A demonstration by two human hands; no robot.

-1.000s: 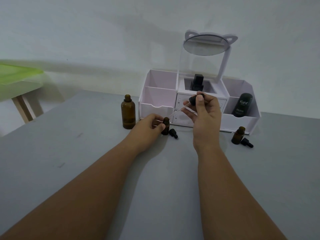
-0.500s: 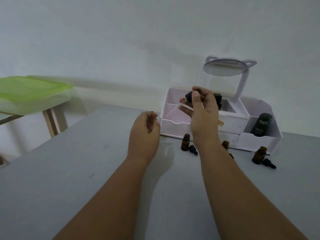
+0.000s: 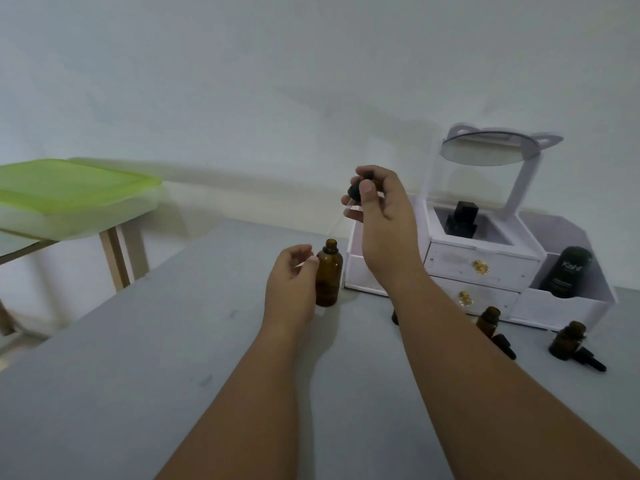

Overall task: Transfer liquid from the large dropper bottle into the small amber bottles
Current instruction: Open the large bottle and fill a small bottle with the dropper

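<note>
Grey table (image 3: 145, 358) runs back to a plain white wall, with a green-lidded box (image 3: 69, 192) on a wooden-legged stand off to the left. On the far right of the table sits a white organiser (image 3: 485, 268) with a round mirror (image 3: 490, 152) on top and two gold-knobbed drawers. Its open centre compartment holds a black square-capped bottle (image 3: 462, 220), and its right compartment holds a black tube (image 3: 564, 271) marked Kahf; the left compartments are mostly hidden behind the right hand (image 3: 384, 216).

That hand is raised above the table, thumb and fingertips pinching the black dropper cap (image 3: 356, 192); its clear glass pipette is faint and slopes down to the left. Below it the large dropper bottle (image 3: 329, 277) stands upright with its neck open, dark amber glass, fill level unreadable. The left hand (image 3: 294, 285) is just beside it, fingers loosely curled and holding nothing; whether the thumb tip touches the bottle's shoulder cannot be told.

Two small amber bottles (image 3: 488, 318) (image 3: 568, 341) stand uncapped in front of the organiser, each with a black dropper cap lying beside it (image 3: 504, 344) (image 3: 590, 362)
</note>
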